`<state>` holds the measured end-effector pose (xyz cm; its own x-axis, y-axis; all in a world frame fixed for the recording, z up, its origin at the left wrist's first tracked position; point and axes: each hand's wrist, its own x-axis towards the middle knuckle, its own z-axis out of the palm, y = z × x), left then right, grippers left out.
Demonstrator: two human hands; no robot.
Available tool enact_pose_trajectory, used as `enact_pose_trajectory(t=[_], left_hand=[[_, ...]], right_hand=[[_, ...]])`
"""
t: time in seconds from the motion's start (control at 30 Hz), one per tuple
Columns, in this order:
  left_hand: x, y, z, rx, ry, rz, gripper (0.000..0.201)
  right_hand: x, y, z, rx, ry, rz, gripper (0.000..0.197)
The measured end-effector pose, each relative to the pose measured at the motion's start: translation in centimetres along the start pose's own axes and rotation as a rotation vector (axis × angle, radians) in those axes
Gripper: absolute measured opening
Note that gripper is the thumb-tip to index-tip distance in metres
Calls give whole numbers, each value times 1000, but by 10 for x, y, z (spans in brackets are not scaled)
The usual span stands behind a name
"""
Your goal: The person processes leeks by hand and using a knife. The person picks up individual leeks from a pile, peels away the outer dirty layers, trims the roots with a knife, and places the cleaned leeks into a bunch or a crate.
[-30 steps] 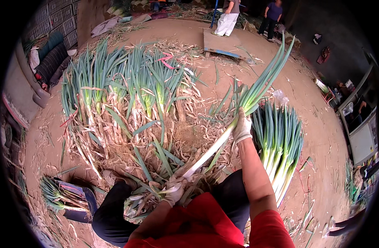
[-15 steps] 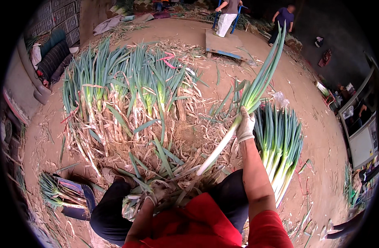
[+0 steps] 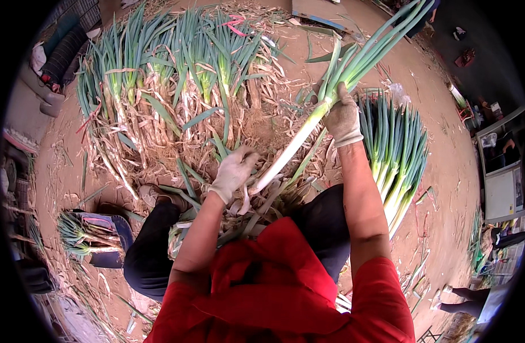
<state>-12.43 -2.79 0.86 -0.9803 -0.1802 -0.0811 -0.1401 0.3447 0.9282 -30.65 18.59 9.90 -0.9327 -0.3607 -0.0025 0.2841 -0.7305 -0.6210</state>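
Observation:
A long, thick Welsh onion (image 3: 294, 147) slants across the middle, white root end low and green leaves up to the right. My right hand (image 3: 343, 119), in a pale work glove, is closed around it where white turns green. A loose leaf strip hangs down beside the stalk. My left hand (image 3: 235, 172), gloved as well, is near the root end, fingers loosely apart with nothing visible in them. Beyond it stand several untrimmed Welsh onions (image 3: 176, 94) with dry, brownish skins. To the right lies a pile of cleaned Welsh onions (image 3: 395, 154) with white stems.
Peeled skins and leaf scraps (image 3: 268, 200) cover the ground between my legs. A small bundle of onions (image 3: 99, 235) lies on a dark piece at the left. At the far side is a low wooden platform (image 3: 325, 12). Other people's legs (image 3: 465, 300) show at the lower right.
My left hand has risen from the scraps towards the onion's root end. My right hand and the onion have moved up in the picture, and the view has tilted down.

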Motion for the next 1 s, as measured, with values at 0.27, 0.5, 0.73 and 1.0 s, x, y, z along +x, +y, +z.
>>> enact_pose_trajectory(t=[0.27, 0.5, 0.73, 1.0], left_hand=[[70, 126, 40, -908, -118, 57, 34], [82, 104, 73, -1086, 59, 45, 17], [47, 32, 67, -542, 24, 286, 14], [-121, -179, 37, 1236, -749, -127, 38]], right_hand=[[-10, 22, 17, 54, -62, 56, 33], [-4, 34, 9, 55, 55, 104, 32], [-9, 41, 3, -159, 249, 133, 29], [12, -10, -51, -334, 390, -312, 26]])
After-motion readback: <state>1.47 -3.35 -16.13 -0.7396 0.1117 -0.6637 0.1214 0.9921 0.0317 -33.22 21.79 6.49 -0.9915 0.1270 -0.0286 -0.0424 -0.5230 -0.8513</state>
